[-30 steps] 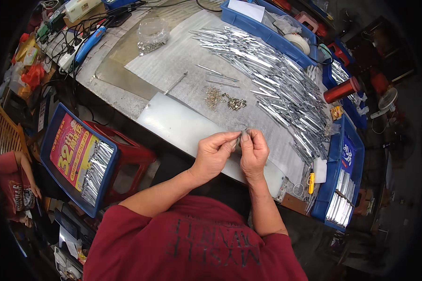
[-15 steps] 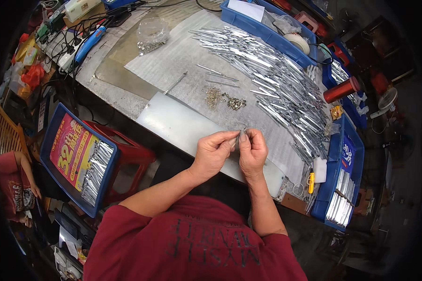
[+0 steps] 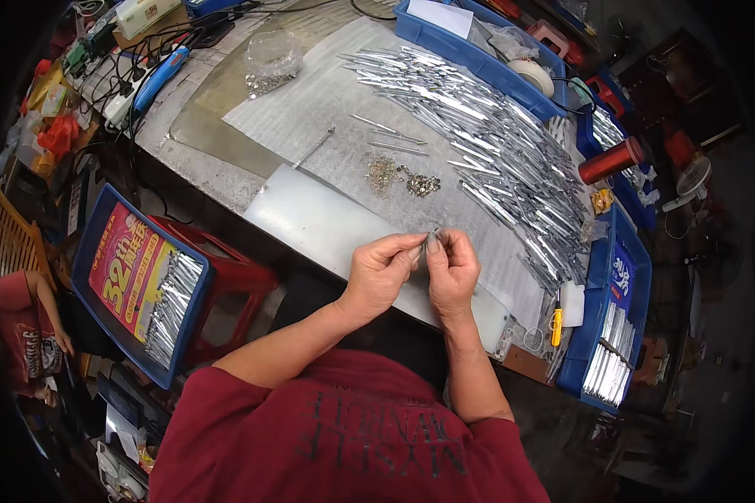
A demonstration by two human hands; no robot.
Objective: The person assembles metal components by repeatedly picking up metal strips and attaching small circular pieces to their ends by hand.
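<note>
1. Above the white board (image 3: pixel 310 214), the left hand (image 3: pixel 377 270) and right hand (image 3: pixel 454 275) are brought together, fingertips pinched on a small metal part (image 3: pixel 434 230), mostly hidden.
2. Work on that part appears unfinished.
3. Beyond, metal rods (image 3: pixel 495 138) are heaped and brass-coloured bits (image 3: pixel 381 174) are piled, seemingly unused.
4. Rods are stacked in the left blue tray (image 3: pixel 195 317) and right blue tray (image 3: pixel 574 369); whether these are finished cannot be told.

Workshop, small metal parts. One worktable (image 3: pixel 226 180), scuffed, sheet-covered in part; one large heap of slim metal rods (image 3: pixel 495 138); two small piles of tiny parts (image 3: pixel 382 174); blue plastic bins (image 3: pixel 573 369), several, holding more rods; one yellow-handled tool (image 3: pixel 556 327); one power strip (image 3: pixel 119 109), cables (image 3: pixel 138 63) tangled; one further person (image 3: pixel 25 314), far left.
</note>
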